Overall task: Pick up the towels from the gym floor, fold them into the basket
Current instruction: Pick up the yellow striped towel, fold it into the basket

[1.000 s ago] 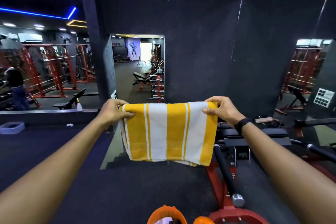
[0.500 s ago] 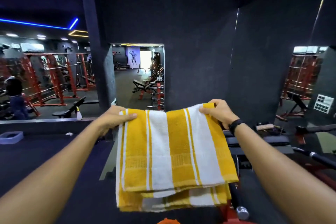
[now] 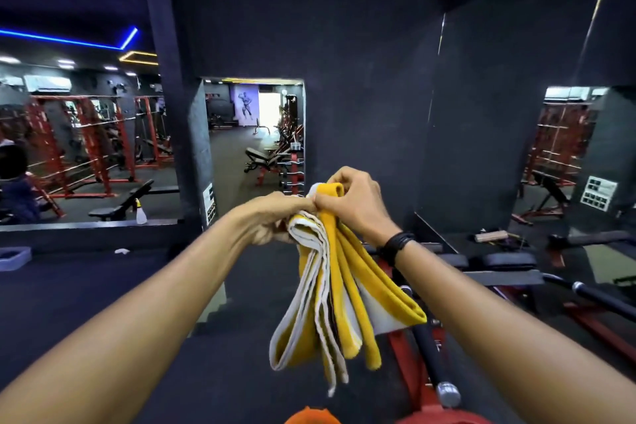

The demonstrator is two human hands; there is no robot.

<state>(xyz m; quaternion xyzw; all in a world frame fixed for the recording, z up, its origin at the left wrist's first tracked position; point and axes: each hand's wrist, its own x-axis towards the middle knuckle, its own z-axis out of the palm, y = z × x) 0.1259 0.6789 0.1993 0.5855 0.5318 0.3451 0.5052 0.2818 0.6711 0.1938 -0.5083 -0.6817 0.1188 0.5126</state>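
Yellow-and-white striped terry towel (image 3: 335, 293), folded into several layers, hanging in mid-air from both hands at chest height, its looped folds and pale piped edges fanning downward. Pinched at its top edge by the left hand (image 3: 275, 218) and the right hand (image 3: 354, 205), knuckles nearly touching, fingers of both curled tight round the gathered cloth. Both bare forearms stretched forward and converging; black band (image 3: 395, 244) round the right wrist. Soft, thick pile on the cloth, folds rounded rather than creased. Orange plastic rim (image 3: 311, 416) just showing at the lower edge, below the towel. Red metal frame with a black padded bar and steel end cap (image 3: 447, 394) low to the right. Dark rubbery floor (image 3: 103, 286) beneath. Farther off, black padded bench (image 3: 502, 260), matt dark wall (image 3: 344, 45), mirrors with red racks (image 3: 93, 144), white spray bottle (image 3: 140, 213) on the ledge.
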